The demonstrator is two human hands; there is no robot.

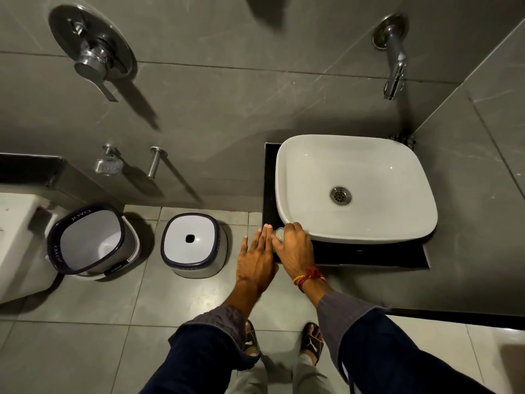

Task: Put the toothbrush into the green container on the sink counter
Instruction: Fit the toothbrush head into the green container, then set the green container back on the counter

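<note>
The green container (277,233) stands at the front left corner of the black sink counter (369,255); only a bit of its pale rim and a green sliver show between my hands. My right hand (295,247) is curled over and around it from the right. My left hand (255,257) lies flat with its fingers straight and close together, against the container's left side, holding nothing. No toothbrush is visible; it may be hidden under my right hand or inside the container.
A white basin (369,237) fills most of the counter, under a wall spout (394,55). On the floor to the left stand an upturned white stool (193,245) and a tilted bucket (91,243), beside a toilet (20,237). My sandalled feet are below.
</note>
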